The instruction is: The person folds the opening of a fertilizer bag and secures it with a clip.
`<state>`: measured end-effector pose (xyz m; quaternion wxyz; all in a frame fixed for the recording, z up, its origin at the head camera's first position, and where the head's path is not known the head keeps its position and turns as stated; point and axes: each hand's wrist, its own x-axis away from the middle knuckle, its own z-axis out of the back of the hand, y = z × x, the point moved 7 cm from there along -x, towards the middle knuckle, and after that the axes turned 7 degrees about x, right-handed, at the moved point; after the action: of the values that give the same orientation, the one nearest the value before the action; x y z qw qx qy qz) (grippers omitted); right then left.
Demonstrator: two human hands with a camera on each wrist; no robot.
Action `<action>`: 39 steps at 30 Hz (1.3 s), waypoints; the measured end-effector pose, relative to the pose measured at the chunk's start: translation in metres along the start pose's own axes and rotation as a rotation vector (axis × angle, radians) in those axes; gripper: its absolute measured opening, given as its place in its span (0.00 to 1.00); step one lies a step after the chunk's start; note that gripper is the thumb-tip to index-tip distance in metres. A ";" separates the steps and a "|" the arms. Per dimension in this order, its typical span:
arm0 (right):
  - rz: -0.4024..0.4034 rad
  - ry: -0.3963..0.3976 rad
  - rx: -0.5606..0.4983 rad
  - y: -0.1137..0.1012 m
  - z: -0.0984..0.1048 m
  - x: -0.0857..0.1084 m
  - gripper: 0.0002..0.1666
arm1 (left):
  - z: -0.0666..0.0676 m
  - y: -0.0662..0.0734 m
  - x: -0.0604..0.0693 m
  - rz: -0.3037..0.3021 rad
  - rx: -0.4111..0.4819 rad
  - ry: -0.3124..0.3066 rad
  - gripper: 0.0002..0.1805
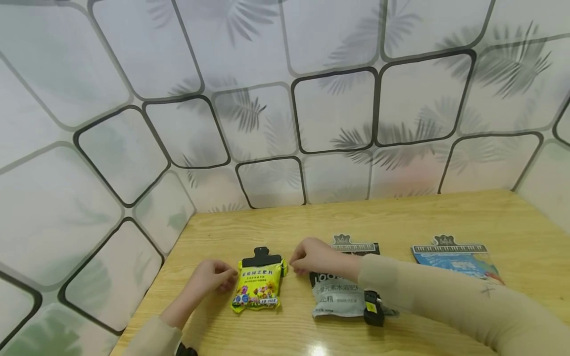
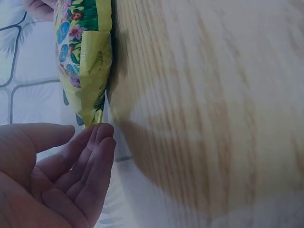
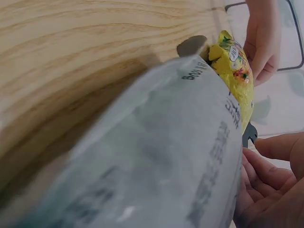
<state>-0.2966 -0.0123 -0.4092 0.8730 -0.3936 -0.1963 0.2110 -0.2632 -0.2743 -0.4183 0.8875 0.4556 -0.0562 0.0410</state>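
A small yellow packet (image 1: 257, 287) printed with flowers lies on the table, with a black clip (image 1: 261, 258) across its top edge. My left hand (image 1: 215, 277) is at the packet's left side. In the left wrist view its loosely bent fingers (image 2: 97, 166) come close to the packet's corner, thumb apart; contact is unclear. On the other side, my right hand (image 1: 313, 257) is near the packet's upper right corner. Its thumb and fingers (image 3: 266, 173) are apart with nothing seen between them. Beneath the right forearm lies a grey and black bag (image 1: 336, 296), partly hidden.
A piano-patterned clip (image 1: 354, 246) is on the grey bag's top. Farther right, a blue packet (image 1: 450, 264) bears a similar clip (image 1: 447, 247), its lower part behind my sleeve. Patterned curtain walls (image 1: 267, 123) stand along the back and left of the wooden table (image 1: 285, 227).
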 end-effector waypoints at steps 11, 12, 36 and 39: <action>0.143 0.065 -0.028 0.007 0.009 0.027 0.09 | 0.003 0.013 0.015 -0.017 -0.046 -0.066 0.09; 0.151 0.073 -0.027 0.008 0.010 0.030 0.09 | 0.003 0.015 0.017 -0.022 -0.054 -0.072 0.09; 0.205 0.221 0.208 0.048 0.062 0.095 0.04 | -0.009 0.065 0.027 -0.207 -0.361 0.018 0.09; 0.176 0.248 0.254 0.055 0.069 0.104 0.04 | -0.014 0.069 0.029 -0.235 -0.369 0.020 0.08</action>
<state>-0.2569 0.1166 -0.3913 0.9113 -0.3190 -0.0238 0.2594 -0.2425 -0.2223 -0.3670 0.9551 0.2882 -0.0007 -0.0691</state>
